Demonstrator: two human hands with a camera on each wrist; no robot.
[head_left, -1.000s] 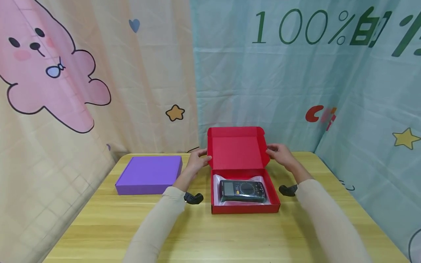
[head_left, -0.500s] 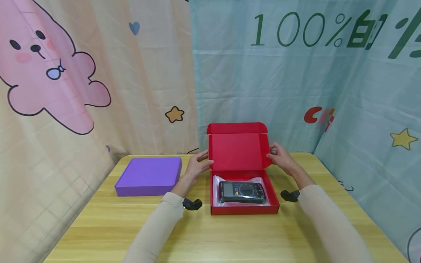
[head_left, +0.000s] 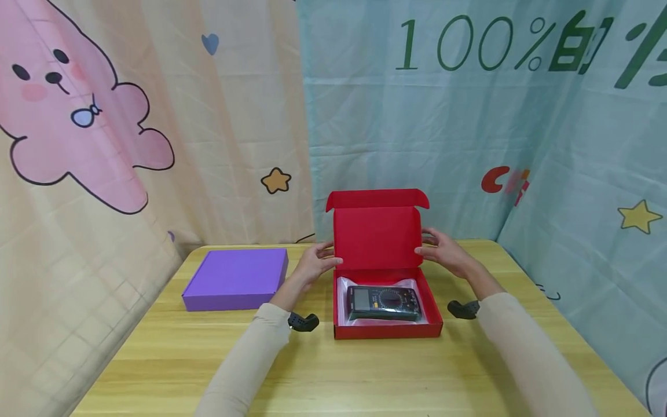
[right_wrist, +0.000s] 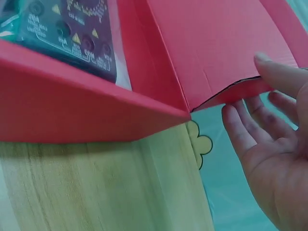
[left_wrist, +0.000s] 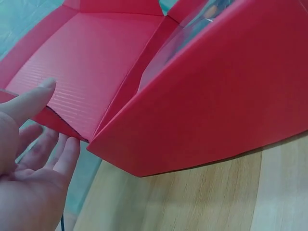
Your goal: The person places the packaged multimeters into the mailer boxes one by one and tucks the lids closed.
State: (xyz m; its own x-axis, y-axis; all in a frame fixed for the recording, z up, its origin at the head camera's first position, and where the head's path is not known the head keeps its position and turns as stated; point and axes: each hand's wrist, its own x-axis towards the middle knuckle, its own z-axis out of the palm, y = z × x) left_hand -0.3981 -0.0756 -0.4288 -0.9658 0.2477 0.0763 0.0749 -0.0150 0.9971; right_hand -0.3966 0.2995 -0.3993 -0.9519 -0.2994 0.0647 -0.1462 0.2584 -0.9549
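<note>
As one black rectangular digital multimeter (head_left: 384, 303) lies flat amid translucent plastic film (head_left: 342, 304) inside an open red cardboard box (head_left: 388, 332) in the far half of a wood-grain table (head_left: 323, 379), the left hand (head_left: 312, 263) and right hand (head_left: 445, 253) each pinch one side of its raised red lid (head_left: 377, 237), thumbs inside, fingers outside, both forearms angled inward. A second box, flat, purple and closed (head_left: 237, 278), sits near the table's far left corner.
</note>
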